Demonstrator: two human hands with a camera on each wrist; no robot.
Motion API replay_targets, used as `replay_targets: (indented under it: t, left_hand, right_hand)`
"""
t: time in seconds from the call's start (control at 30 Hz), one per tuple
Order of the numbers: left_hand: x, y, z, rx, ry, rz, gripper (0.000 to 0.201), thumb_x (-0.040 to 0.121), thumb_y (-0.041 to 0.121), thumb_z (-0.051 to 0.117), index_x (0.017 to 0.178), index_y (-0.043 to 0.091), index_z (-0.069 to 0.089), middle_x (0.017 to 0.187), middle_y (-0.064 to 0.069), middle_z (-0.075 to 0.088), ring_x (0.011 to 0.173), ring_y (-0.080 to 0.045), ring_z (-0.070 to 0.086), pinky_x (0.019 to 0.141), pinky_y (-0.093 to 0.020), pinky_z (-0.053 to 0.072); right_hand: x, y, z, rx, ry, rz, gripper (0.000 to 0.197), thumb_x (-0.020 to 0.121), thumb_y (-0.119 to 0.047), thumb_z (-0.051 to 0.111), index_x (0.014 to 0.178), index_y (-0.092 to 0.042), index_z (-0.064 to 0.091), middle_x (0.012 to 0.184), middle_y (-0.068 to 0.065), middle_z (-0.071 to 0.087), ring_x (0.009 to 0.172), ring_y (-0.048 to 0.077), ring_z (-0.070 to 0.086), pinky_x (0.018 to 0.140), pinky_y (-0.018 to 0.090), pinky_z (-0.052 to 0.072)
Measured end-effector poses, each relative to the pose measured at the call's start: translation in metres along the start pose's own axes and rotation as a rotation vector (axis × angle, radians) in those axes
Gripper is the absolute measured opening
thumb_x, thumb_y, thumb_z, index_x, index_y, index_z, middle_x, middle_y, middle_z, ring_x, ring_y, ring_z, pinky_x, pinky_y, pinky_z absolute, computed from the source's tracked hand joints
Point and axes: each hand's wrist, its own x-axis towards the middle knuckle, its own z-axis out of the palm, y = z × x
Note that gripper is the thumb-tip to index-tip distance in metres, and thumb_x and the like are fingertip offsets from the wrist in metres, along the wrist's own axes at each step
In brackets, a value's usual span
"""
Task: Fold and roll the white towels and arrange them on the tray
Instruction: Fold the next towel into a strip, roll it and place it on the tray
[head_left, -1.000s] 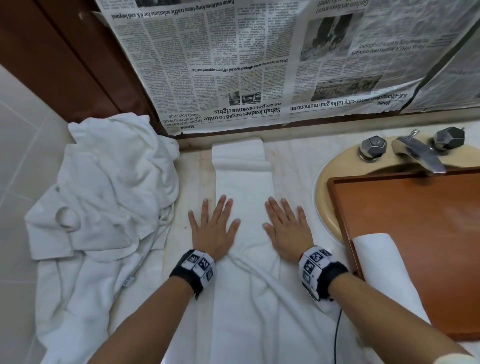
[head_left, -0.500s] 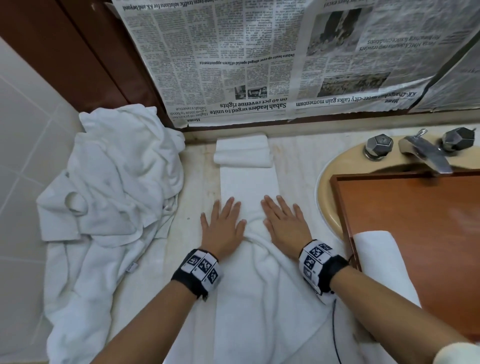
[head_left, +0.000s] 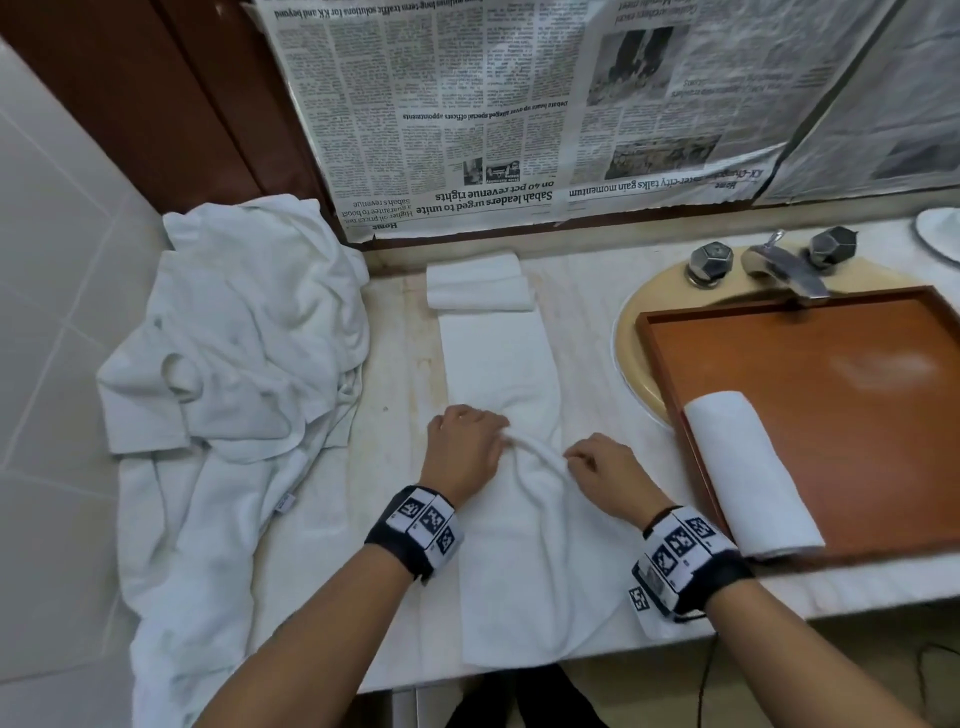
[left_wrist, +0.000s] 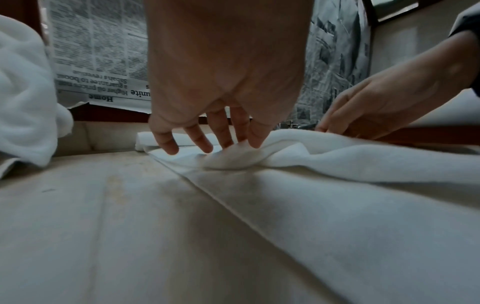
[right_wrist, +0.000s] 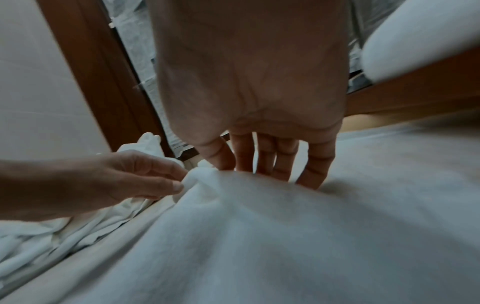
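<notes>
Head view. Counter (head_left: 582, 332) spans mid-frame. Towel (head_left: 498, 364) lies centre, running from lower edge up to a rolled end (head_left: 478, 288) at upper centre, just below the newspaper (head_left: 519, 104). Towel heap (head_left: 234, 338) at left. Left hand (head_left: 462, 452) and right hand (head_left: 608, 475) sit on the towel, centre, a raised fold between them. Tray (head_left: 831, 374) at right, over the sink (head_left: 636, 332); roll (head_left: 748, 473) lies in the tray's lower-left part. Tap (head_left: 779, 267) above the tray.
</notes>
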Motion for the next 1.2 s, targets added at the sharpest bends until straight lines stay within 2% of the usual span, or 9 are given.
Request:
replay_targets:
  t: [0.07, 0.2, 0.37, 0.5, 0.63, 0.7, 0.87, 1.03, 1.2]
  left_hand:
    - [0.001, 0.000, -0.001, 0.062, -0.002, 0.009, 0.029, 0.101, 0.034, 0.048, 0.126, 0.030, 0.063, 0.125, 0.006, 0.064, 0.124, -0.024, 0.045, 0.101, -0.040, 0.033]
    - [0.002, -0.006, -0.003, 0.063, -0.062, 0.031, 0.031, 0.101, 0.033, 0.050, 0.130, 0.030, 0.061, 0.126, 0.005, 0.059, 0.121, -0.025, 0.042, 0.097, -0.039, 0.034]
    - [-0.006, -0.015, -0.009, -0.121, -0.062, 0.065, 0.026, 0.094, 0.013, 0.058, 0.118, 0.016, 0.067, 0.118, -0.006, 0.054, 0.107, -0.028, 0.052, 0.091, -0.043, 0.047]
    - [-0.019, -0.021, -0.016, -0.245, 0.001, 0.085, 0.021, 0.092, 0.009, 0.063, 0.111, 0.013, 0.070, 0.111, -0.005, 0.056, 0.089, -0.020, 0.060, 0.088, -0.034, 0.049]
    - [-0.030, -0.026, -0.018, -0.242, 0.066, 0.135, 0.015, 0.092, 0.010, 0.064, 0.103, 0.017, 0.073, 0.108, -0.003, 0.056, 0.087, -0.013, 0.054, 0.084, -0.030, 0.047]
    - [-0.035, -0.029, -0.019, -0.252, 0.099, 0.129, 0.016, 0.091, 0.009, 0.066, 0.103, 0.017, 0.073, 0.110, -0.003, 0.054, 0.089, -0.013, 0.052, 0.084, -0.026, 0.043]
    - [-0.042, -0.034, -0.018, -0.267, 0.063, 0.030, 0.019, 0.091, 0.009, 0.066, 0.106, 0.017, 0.076, 0.107, -0.004, 0.054, 0.083, -0.013, 0.054, 0.085, -0.024, 0.044]
    - [-0.050, -0.035, -0.008, -0.250, -0.024, -0.039, 0.027, 0.095, 0.011, 0.059, 0.118, 0.017, 0.073, 0.109, -0.004, 0.062, 0.092, -0.017, 0.061, 0.096, -0.031, 0.048]
    - [-0.060, -0.035, -0.003, -0.299, 0.015, -0.107, 0.031, 0.096, 0.013, 0.057, 0.125, 0.017, 0.068, 0.109, -0.005, 0.066, 0.099, -0.018, 0.063, 0.096, -0.024, 0.045]
  right_hand:
    - [-0.010, 0.001, -0.004, 0.056, -0.020, 0.062, 0.021, 0.095, -0.020, 0.052, 0.095, -0.008, 0.070, 0.099, 0.007, 0.059, 0.094, 0.024, 0.059, 0.080, 0.030, 0.043]
    - [-0.023, -0.001, -0.007, 0.010, -0.056, 0.129, 0.013, 0.090, -0.028, 0.057, 0.080, -0.019, 0.057, 0.087, 0.001, 0.061, 0.086, 0.024, 0.059, 0.080, 0.038, 0.047]
    - [-0.043, -0.018, -0.003, 0.079, 0.009, 0.064, 0.018, 0.091, -0.030, 0.062, 0.080, -0.016, 0.057, 0.077, 0.000, 0.060, 0.069, 0.016, 0.052, 0.060, 0.026, 0.038]
    - [-0.057, -0.035, 0.004, 0.137, 0.031, -0.008, 0.021, 0.091, -0.032, 0.064, 0.081, -0.014, 0.059, 0.074, -0.003, 0.058, 0.068, 0.013, 0.051, 0.059, 0.021, 0.037]
    - [-0.070, -0.050, 0.013, 0.191, 0.062, -0.057, 0.016, 0.090, -0.030, 0.066, 0.086, -0.016, 0.062, 0.077, -0.006, 0.060, 0.069, 0.005, 0.051, 0.059, 0.011, 0.037]
    - [-0.078, -0.058, 0.019, 0.202, 0.056, -0.077, 0.015, 0.089, -0.031, 0.067, 0.086, -0.018, 0.060, 0.078, -0.005, 0.060, 0.069, 0.007, 0.052, 0.060, 0.014, 0.039]
    - [-0.089, -0.081, 0.043, 0.054, -0.062, -0.066, 0.018, 0.089, -0.036, 0.063, 0.094, -0.020, 0.057, 0.090, 0.002, 0.062, 0.082, 0.021, 0.059, 0.075, 0.036, 0.052]
    - [-0.092, -0.092, 0.079, -0.125, -0.192, -0.026, 0.020, 0.095, -0.026, 0.055, 0.104, -0.008, 0.058, 0.104, 0.010, 0.060, 0.092, 0.028, 0.060, 0.083, 0.039, 0.052]
    - [-0.085, -0.076, 0.083, 0.099, -0.148, -0.028, 0.013, 0.093, -0.023, 0.058, 0.094, -0.011, 0.064, 0.093, 0.003, 0.066, 0.085, 0.020, 0.063, 0.080, 0.031, 0.053]
